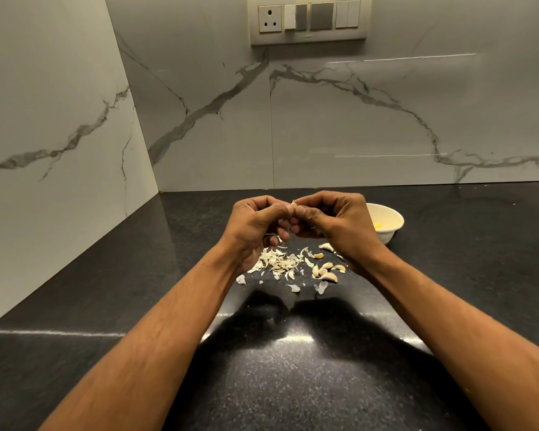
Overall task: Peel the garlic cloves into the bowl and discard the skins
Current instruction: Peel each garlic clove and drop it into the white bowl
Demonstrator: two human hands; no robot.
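A garlic clove (294, 207) is small, light and firm, while its papery skin is thin and tears easily, so it is probably best held by the body and peeled from the tip. The left hand (255, 223) and right hand (336, 223) meet above the dark desk (106, 306), fingers curled, both pinching that clove between thumb and fingertips. Below them lie loose skins (277, 262) and unpeeled cloves (325, 270); the white bowl (389, 223) sits just beyond the right hand.
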